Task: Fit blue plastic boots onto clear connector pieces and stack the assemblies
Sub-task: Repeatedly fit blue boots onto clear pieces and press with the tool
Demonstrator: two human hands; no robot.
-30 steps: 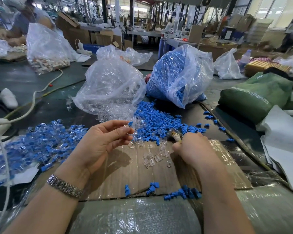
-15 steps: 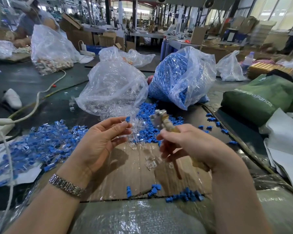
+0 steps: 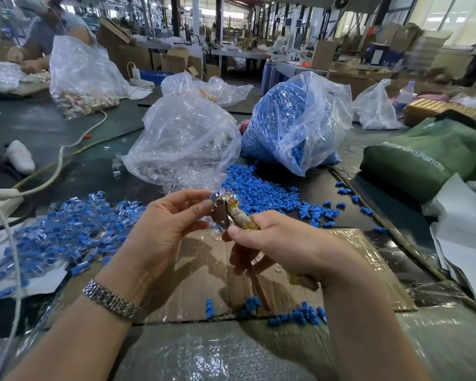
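From the head view, the right hand (image 3: 283, 243) has risen off the cardboard sheet (image 3: 204, 270) within the last second and now grips a pliers-like tool (image 3: 232, 215) by its tape-wrapped handles, fingers curled round them, with the metal head brought up against the left hand's fingertips. The left hand (image 3: 162, 229) has barely moved; its thumb and fingers pinch a small blue boot (image 3: 214, 195) right at the tool's head, with something clear just beside it, though whether boot and connector are already joined is too small to tell. That meeting of tool and piece suggests the pressing step is under way rather than picking or stacking. The boot reads as a small, bright blue sleeve, mostly hidden by fingertips. Loose blue boots (image 3: 259, 191) lie spilled ahead, beside the bag of clear connectors (image 3: 182, 144), and finished assemblies (image 3: 74, 229) are heaped to the left.
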